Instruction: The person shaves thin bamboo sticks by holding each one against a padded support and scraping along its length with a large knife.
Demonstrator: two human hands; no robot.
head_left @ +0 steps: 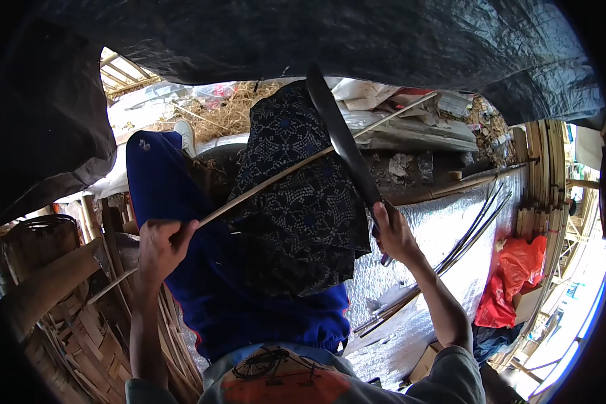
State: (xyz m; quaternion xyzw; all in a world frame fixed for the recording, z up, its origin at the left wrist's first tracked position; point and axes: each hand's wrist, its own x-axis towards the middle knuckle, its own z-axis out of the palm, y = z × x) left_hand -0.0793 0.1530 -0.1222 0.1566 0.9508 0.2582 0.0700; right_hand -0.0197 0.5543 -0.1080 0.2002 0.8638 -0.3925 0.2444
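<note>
My left hand (pixel 163 249) is closed around a long thin bamboo strip (pixel 269 183), whose short end sticks out below the fist. The strip slants up to the right across my lap. In my right hand (pixel 395 234) is the handle of a machete (pixel 347 145), its wide dark blade pointing up and away from me. Blade and strip cross near the middle of the blade and appear to touch. Beneath them a dark patterned cloth (pixel 296 155) lies over my raised knee. My fingers hide most of the machete's handle.
Dark plastic sheeting (pixel 303 40) hangs low overhead. Woven bamboo baskets (pixel 44 246) stand at the left. To the right are silvery foil sheeting (pixel 377 289), several thin dark strips (pixel 471 232), a red plastic bag (pixel 515 273) and upright bamboo slats (pixel 542 161).
</note>
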